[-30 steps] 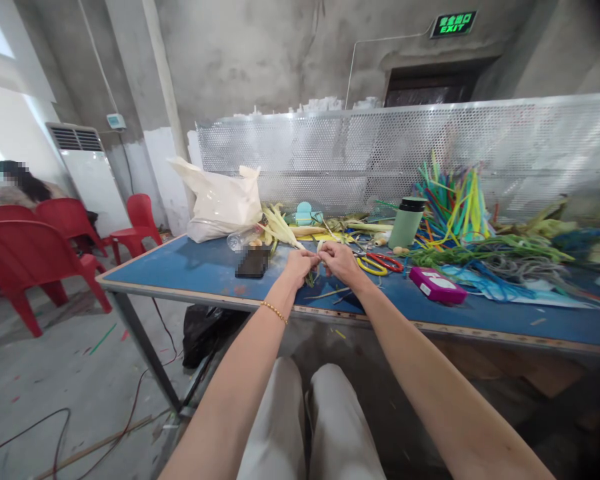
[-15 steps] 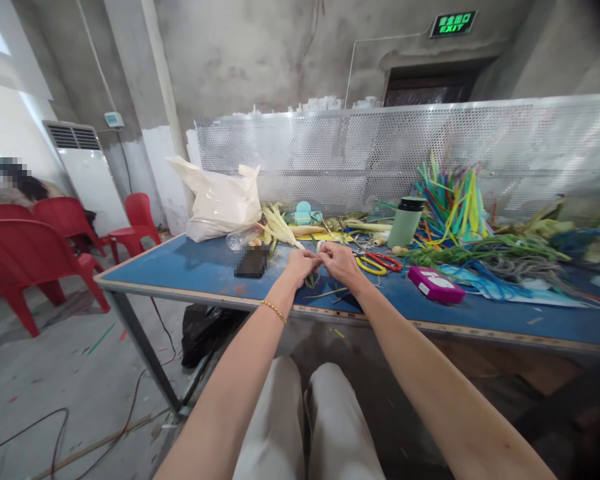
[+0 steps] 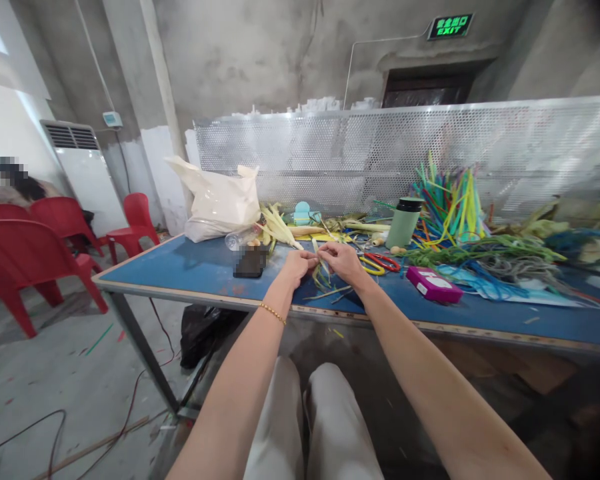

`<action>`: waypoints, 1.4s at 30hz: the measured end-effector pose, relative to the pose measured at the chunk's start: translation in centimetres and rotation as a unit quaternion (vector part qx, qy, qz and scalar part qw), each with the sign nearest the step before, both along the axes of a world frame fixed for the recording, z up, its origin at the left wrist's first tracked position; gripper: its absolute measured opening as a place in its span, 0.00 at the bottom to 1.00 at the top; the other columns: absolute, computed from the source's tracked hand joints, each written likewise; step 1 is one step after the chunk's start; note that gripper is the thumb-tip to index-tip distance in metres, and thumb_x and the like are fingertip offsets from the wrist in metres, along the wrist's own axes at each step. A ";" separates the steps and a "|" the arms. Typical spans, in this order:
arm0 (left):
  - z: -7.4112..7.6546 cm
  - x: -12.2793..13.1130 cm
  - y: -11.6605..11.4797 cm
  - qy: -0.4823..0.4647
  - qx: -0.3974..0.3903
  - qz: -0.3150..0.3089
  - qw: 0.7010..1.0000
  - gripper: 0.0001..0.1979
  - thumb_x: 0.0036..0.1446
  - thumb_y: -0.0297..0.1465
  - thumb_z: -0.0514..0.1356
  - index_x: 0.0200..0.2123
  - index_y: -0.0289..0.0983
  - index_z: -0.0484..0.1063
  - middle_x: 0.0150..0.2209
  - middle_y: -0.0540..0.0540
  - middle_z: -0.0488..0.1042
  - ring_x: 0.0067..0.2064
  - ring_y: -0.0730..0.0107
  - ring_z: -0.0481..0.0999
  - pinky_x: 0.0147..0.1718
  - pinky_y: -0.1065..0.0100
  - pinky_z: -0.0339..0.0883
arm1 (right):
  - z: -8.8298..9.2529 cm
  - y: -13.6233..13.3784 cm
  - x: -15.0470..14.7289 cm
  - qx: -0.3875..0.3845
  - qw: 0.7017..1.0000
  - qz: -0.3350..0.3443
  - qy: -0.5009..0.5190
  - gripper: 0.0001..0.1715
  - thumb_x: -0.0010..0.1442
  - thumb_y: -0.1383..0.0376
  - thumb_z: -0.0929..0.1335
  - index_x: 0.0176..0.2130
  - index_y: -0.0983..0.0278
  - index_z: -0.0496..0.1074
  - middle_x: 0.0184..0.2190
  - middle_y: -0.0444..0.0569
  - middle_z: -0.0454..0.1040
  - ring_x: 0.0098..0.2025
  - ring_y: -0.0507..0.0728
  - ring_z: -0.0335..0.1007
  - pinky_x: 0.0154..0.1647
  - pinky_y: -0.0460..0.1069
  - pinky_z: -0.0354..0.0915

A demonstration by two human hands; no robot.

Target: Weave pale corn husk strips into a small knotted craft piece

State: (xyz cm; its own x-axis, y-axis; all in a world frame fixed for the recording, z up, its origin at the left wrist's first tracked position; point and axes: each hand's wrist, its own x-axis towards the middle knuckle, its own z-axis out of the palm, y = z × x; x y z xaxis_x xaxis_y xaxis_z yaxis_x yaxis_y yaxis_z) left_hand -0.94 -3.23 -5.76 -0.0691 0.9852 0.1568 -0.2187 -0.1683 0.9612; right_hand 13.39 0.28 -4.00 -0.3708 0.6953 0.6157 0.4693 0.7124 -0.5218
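Note:
My left hand (image 3: pixel 300 265) and my right hand (image 3: pixel 343 261) meet above the front part of the blue table (image 3: pixel 180 265). Fingers of both are pinched on a pale green corn husk strip (image 3: pixel 321 272), whose lower ends hang between them. Thin cut strips lie on the tabletop just below. To the right of my right hand rest scissors with a red handle (image 3: pixel 384 261) and a yellow one. A bundle of pale corn husks (image 3: pixel 279 228) lies beyond my left hand.
A dark phone-like object (image 3: pixel 249 262) and a cream plastic bag (image 3: pixel 225 200) are on the left. To the right are a green bottle (image 3: pixel 404 225), a purple box (image 3: pixel 434 285), green string (image 3: pixel 430 256) and colourful pipe cleaners (image 3: pixel 460 207). A perforated metal screen (image 3: pixel 300 150) stands behind.
The husk strip between my hands now shows more, its pale length upright between my fingers. My right hand has opened slightly at the fingers and shifted a little.

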 end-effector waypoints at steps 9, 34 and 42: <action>0.3 0.2 0.0 -0.050 -0.007 0.061 0.997 0.09 0.41 0.24 0.71 0.22 0.30 0.73 0.17 0.50 0.68 0.20 0.77 0.66 0.24 0.71 0.64 | -0.1 0.2 0.1 -0.044 0.999 0.028 0.008 0.10 0.54 0.59 0.67 0.27 0.63 0.73 0.19 0.45 0.72 0.22 0.54 0.68 0.28 0.48 0.63; -0.4 0.3 0.9 -0.019 0.023 0.085 0.996 0.12 0.43 0.26 0.69 0.18 0.32 0.68 0.15 0.52 0.63 0.19 0.80 0.61 0.21 0.72 0.55 | -0.4 0.2 -0.9 0.069 0.992 -0.084 -0.069 0.07 0.53 0.68 0.67 0.26 0.65 0.75 0.27 0.50 0.78 0.29 0.55 0.70 0.33 0.47 0.61; -0.7 0.1 1.2 -0.022 0.028 0.071 0.997 0.13 0.42 0.28 0.70 0.18 0.33 0.67 0.16 0.52 0.64 0.19 0.80 0.61 0.20 0.73 0.55 | -0.3 0.1 -0.7 0.074 0.992 -0.074 -0.067 0.07 0.53 0.68 0.66 0.27 0.65 0.75 0.27 0.51 0.78 0.30 0.55 0.70 0.34 0.48 0.61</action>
State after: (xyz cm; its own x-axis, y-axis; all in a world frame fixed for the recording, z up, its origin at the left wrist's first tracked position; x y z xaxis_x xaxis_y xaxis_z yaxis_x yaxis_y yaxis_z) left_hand -0.81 -2.02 -6.45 -0.2162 0.9545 0.2052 -0.2304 -0.2541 0.9393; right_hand 12.70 0.39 -4.30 -0.3560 0.6539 0.6676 0.6329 0.6943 -0.3426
